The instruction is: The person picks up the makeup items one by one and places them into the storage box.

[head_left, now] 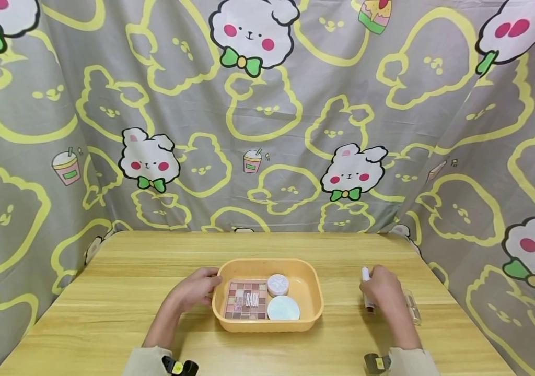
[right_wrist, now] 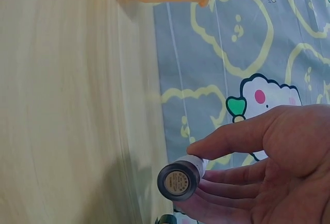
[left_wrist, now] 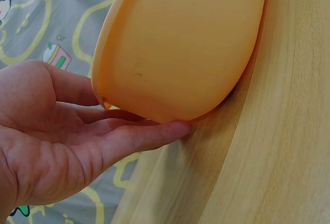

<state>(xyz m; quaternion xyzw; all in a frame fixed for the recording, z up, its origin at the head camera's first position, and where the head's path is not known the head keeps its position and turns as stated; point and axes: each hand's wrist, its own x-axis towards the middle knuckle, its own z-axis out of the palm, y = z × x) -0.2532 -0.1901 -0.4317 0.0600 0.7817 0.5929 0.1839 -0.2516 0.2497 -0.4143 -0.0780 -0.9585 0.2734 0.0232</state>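
A yellow-orange plastic basket (head_left: 316,308) stands on the table before me. In it lie an eyeshadow palette (head_left: 246,300) with a grid of pink and brown squares, a small white round case (head_left: 278,285) and a larger pale round compact (head_left: 283,308). My left hand (head_left: 197,288) grips the basket's left end, thumb and fingers around its wall (left_wrist: 170,43). Off to the right, my right hand (head_left: 385,287) pinches a slim white cosmetic tube (head_left: 366,282) between thumb and fingers. The tube's dark end (right_wrist: 178,181) bears a round tan label.
A flat clear case (head_left: 412,307) lies on the table right of my right hand, partly covered by it. The wooden table (head_left: 131,292) reaches back to a grey patterned curtain (head_left: 267,120), which also hangs along both sides.
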